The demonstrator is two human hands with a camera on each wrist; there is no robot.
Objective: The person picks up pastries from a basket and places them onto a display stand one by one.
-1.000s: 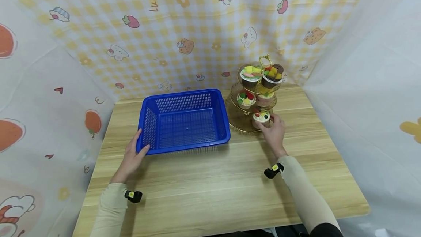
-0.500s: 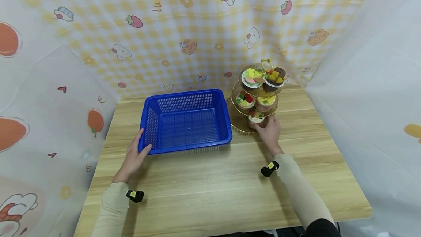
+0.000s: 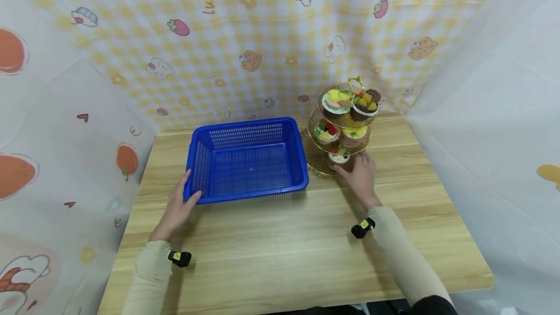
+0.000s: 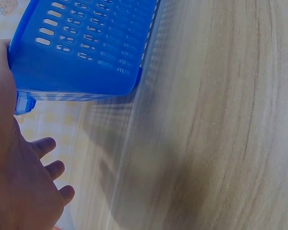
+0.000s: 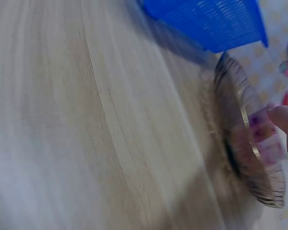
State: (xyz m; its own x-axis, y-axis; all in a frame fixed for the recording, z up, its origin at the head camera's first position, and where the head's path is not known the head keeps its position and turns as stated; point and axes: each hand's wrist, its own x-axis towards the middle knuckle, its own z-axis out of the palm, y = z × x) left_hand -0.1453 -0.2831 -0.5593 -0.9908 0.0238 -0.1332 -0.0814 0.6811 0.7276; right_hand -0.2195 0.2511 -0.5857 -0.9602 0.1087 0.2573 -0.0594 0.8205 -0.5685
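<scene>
A blue plastic basket with slotted sides rests on the wooden table. My left hand holds its front left corner, thumb over the front rim; in the left wrist view the lower fingers extend off the basket. Right of it stands a clear three-tier cake stand with gold edges. On its bottom tier sits a toy cupcake with white topping, partly under the middle tier. My right hand pinches this cupcake, thumb in front, fingers on the far right side. The right wrist view is blurred.
Two toy cupcakes sit on the top tier, one pale green, one chocolate. The middle tier bears two more, a fruit-topped one and a yellow-topped one. Behind the table hangs a checked cloth.
My right hand has moved the cupcake left and further in under the middle tier. The right forearm has since shifted slightly back to the right. My left hand stays at the basket.
</scene>
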